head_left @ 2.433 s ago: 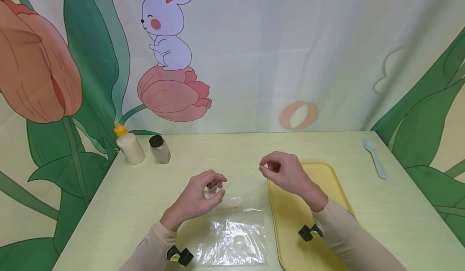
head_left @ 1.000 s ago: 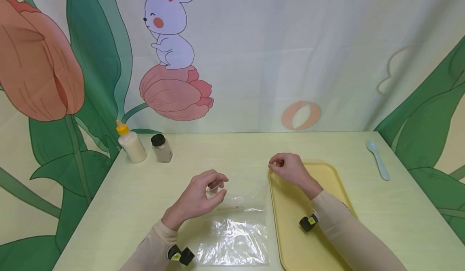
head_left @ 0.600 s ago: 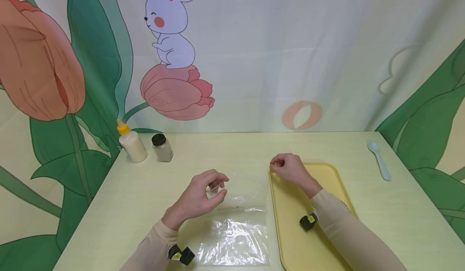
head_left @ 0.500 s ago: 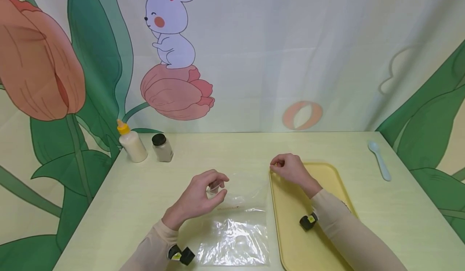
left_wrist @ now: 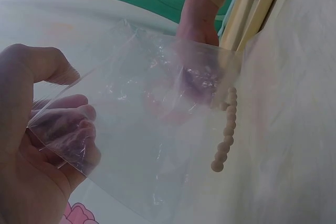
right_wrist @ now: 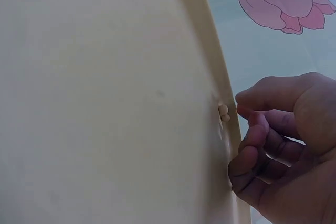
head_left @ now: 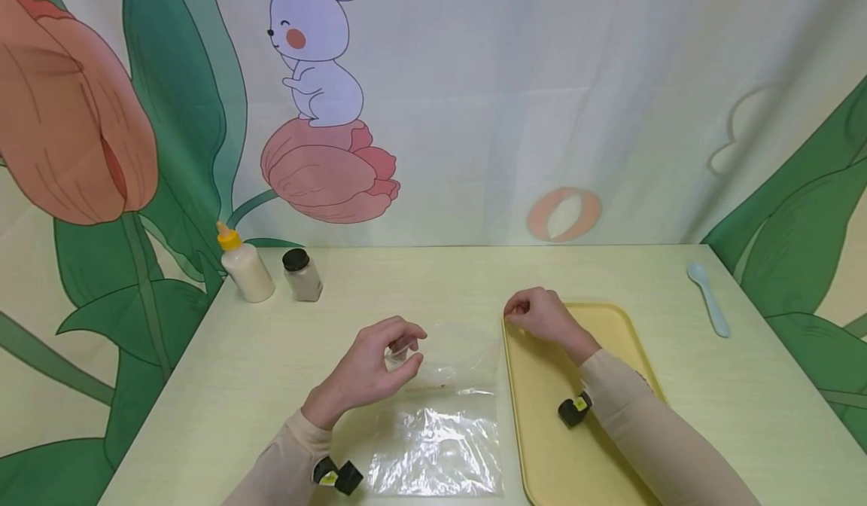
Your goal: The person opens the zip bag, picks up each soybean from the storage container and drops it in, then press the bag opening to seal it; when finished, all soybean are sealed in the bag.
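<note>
My left hand (head_left: 369, 363) is at the top left corner of a clear plastic bag (head_left: 433, 446), which lies on the table. In the left wrist view its curled fingers (left_wrist: 68, 135) hold the bag's edge, while the thumb stands off from them. My right hand (head_left: 542, 316) is at the far left corner of the yellow tray (head_left: 576, 476), with thumb and index tips together. Two small beige beads (right_wrist: 224, 113) show on the tray's rim beside those tips; I cannot tell if the fingers pinch anything. A row of beige beads (left_wrist: 227, 135) shows near or through the bag.
A yellow-capped squeeze bottle (head_left: 247, 274) and a black-lidded jar (head_left: 302, 277) stand at the back left of the table. A light blue spoon (head_left: 710, 300) lies at the far right. A printed curtain (head_left: 460, 114) hangs behind the table.
My right hand has moved a little to the right, from near the bag's top edge to the tray's rim, its fingers closing together. The left hand stays in place.
</note>
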Demonstrator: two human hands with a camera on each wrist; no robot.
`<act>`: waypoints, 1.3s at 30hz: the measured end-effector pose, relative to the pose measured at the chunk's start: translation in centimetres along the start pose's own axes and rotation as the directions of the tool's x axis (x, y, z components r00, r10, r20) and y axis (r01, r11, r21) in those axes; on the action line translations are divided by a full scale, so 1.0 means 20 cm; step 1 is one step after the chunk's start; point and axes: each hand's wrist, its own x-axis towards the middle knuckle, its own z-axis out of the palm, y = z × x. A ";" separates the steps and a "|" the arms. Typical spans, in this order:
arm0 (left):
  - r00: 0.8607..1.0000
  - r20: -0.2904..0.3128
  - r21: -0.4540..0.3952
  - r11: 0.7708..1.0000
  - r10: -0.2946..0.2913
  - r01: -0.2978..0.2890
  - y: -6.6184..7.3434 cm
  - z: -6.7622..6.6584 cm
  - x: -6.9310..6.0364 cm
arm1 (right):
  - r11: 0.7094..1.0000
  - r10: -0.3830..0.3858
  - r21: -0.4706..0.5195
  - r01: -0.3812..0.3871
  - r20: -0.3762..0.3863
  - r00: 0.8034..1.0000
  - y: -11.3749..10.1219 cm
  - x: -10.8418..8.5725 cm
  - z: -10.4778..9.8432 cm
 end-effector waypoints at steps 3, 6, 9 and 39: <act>1.000 0.002 0.001 1.000 -0.001 0.001 0.00 0.00 0.00 | 1.000 -0.006 -0.005 0.006 0.020 1.000 0.00 0.00 -0.01; 1.000 0.002 0.001 1.000 0.000 0.000 0.00 0.00 0.00 | 1.000 -0.001 -0.010 0.002 0.035 0.999 0.00 0.00 -0.01; 1.000 0.001 0.001 1.000 0.003 -0.003 0.00 0.00 0.01 | 1.000 0.008 -0.022 -0.007 0.044 0.999 0.00 0.00 -0.01; 1.000 -0.002 0.003 1.000 0.015 -0.015 0.01 0.00 0.00 | 0.995 -0.058 -0.085 0.061 0.044 0.997 0.01 -0.01 0.01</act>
